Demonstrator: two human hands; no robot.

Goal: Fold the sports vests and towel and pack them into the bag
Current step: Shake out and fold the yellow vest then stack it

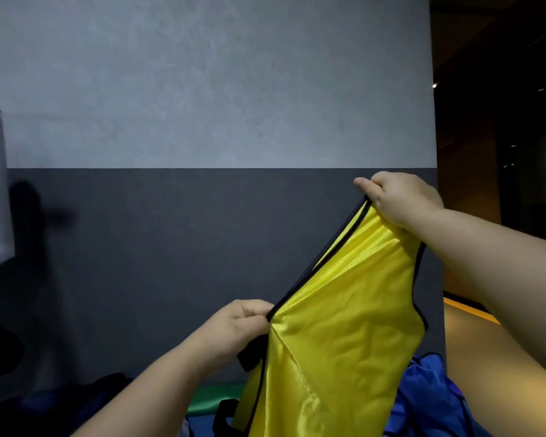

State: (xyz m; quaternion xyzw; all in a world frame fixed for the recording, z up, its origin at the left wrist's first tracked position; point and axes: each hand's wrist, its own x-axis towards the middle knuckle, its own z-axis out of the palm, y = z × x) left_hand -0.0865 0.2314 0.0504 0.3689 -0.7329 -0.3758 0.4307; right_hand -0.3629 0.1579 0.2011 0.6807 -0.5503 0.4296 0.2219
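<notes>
Both hands (237, 326) (397, 197) pinch the yellow vest (344, 326), its hem cut off below.

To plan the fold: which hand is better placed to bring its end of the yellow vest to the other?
Probably the right hand: it pinches the yellow vest higher, so it can drop toward the left hand.

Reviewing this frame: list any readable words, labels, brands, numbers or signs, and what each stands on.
None can be read.
The yellow vest, pinched by the left hand and right hand, shows plain fabric with black trim and no print.
The blue fabric below and the grey wall carry no visible text.
</notes>
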